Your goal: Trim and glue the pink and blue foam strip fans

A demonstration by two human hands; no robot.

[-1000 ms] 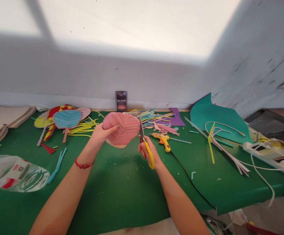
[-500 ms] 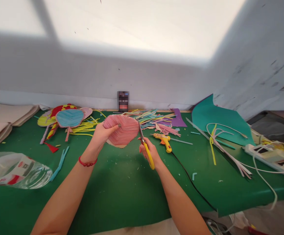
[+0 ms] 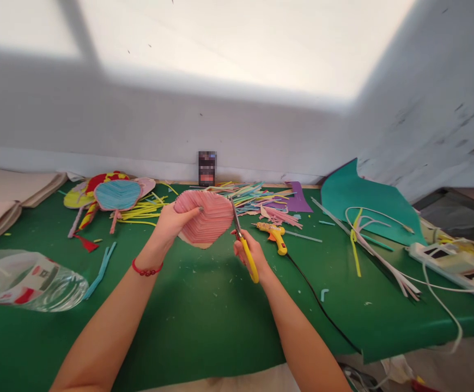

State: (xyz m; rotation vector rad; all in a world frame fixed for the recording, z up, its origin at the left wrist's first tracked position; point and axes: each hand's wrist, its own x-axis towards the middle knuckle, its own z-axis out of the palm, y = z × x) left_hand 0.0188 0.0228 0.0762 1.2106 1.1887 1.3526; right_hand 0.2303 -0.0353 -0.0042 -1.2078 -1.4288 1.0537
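Pink panel (image 3: 206, 220), ribbed, above the green bench (image 3: 204, 326): clamped in the grip of the left hand (image 3: 169, 224). Scissors (image 3: 249, 261): clamped in the grip of the right hand (image 3: 257, 253), blades at the panel's right edge.

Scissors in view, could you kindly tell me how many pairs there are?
1: the yellow-handled scissors in the right hand, blades by the pink piece. More might lie hidden under the strips.
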